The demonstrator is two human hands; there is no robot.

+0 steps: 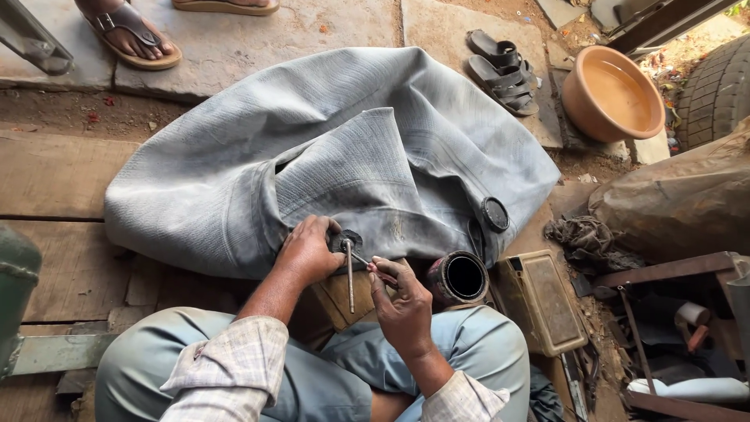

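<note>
A large grey deflated inner tube (336, 148) lies folded on the ground in front of me. My left hand (308, 250) presses a fold of it down over a wooden block (344, 301), fingers beside a dark round patch (346, 241). My right hand (402, 301) pinches a thin metal tool (351, 277) whose tip rests on that patch. A black round valve cap (494, 214) shows on the tube to the right.
A dark open can (462, 277) stands right of my hand, with a tan box (543, 301) beside it. An orange water basin (613, 92), a tyre (717, 90), black sandals (504, 70), rags and metal scrap fill the right. Another person's sandalled foot (133, 35) is top left.
</note>
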